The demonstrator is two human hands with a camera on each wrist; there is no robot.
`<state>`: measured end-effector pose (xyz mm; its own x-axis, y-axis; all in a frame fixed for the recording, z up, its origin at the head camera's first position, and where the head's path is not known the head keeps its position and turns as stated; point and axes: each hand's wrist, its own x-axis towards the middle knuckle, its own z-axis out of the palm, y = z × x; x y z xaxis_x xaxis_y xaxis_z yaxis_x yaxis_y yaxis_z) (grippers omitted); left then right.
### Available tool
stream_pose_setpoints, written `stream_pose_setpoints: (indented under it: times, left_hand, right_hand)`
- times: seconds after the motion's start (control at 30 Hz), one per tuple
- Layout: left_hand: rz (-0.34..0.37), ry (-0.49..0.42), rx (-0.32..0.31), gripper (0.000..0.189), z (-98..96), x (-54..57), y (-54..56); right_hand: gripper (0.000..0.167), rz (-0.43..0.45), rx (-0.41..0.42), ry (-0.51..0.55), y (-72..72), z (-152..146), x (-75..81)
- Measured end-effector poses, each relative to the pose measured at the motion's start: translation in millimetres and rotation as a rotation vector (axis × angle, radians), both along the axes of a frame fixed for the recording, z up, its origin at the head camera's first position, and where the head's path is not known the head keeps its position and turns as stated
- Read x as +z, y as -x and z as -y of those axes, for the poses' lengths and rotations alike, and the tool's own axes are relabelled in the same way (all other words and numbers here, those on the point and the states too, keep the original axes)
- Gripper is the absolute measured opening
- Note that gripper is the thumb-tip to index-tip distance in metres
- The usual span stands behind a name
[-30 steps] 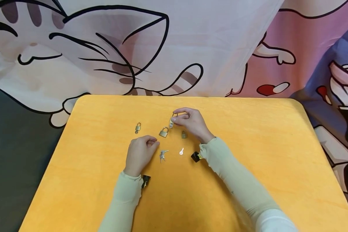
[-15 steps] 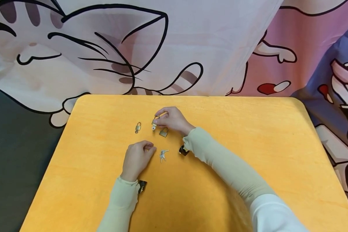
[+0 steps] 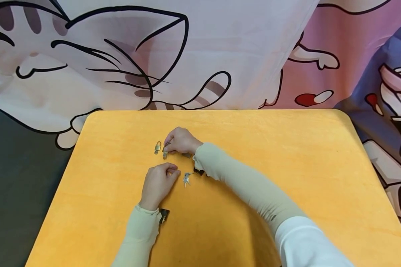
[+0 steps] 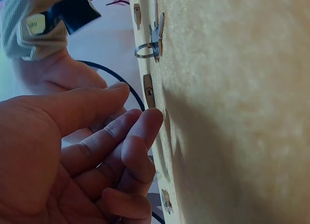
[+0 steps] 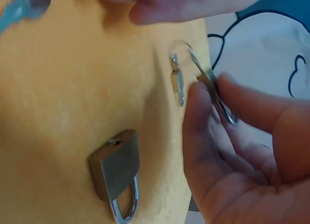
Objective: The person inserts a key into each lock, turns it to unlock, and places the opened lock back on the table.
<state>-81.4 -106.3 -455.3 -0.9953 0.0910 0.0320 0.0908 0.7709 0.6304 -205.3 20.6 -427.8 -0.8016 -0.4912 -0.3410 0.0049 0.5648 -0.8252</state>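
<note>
The right hand (image 3: 183,141) pinches a small, gold-coloured metal padlock (image 5: 208,82) by its flat sides, toward the worktop's (image 3: 287,148) far left corner. It should be light, hard and slippery, so that hold looks good. The left hand (image 3: 156,186), loosely curled, holds nothing.

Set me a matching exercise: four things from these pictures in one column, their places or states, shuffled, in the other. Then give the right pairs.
1. bunch of small silver metal keys
2. larger brass padlock with silver shackle
3. bare left hand
4. bare right hand

A. holds nothing
B. partly hidden by the right arm in the head view
C. pinches a small brass padlock
D. on the yellow round-cornered table, just right of the left hand

Pairs: 1-D, 2-B, 3-A, 4-C
</note>
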Motion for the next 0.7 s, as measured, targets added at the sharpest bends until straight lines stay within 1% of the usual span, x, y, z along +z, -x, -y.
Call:
stream_pose_setpoints:
  times: [0.1, 0.2, 0.43, 0.7]
  left_hand:
    - [-0.004, -0.006, -0.003, 0.01, -0.7, 0.2, -0.2]
    - [-0.004, -0.007, -0.003, 0.009, -1.0, -0.3, -0.4]
    - [0.011, 0.0, -0.002, 0.009, -0.6, -2.5, -1.1]
    - [-0.004, -0.009, 0.02, 0.01, -0.6, -0.6, 0.1]
  right_hand:
    - [0.013, -0.016, 0.08, -0.063, 1.7, 5, 0.4]
    - [0.015, -0.035, 0.122, -0.103, 4.5, 8, -1.4]
    - [0.019, -0.079, 0.1, -0.164, 8.4, 10, -9.1]
    - [0.024, -0.142, 0.055, -0.208, 7.8, 13, -9.8]
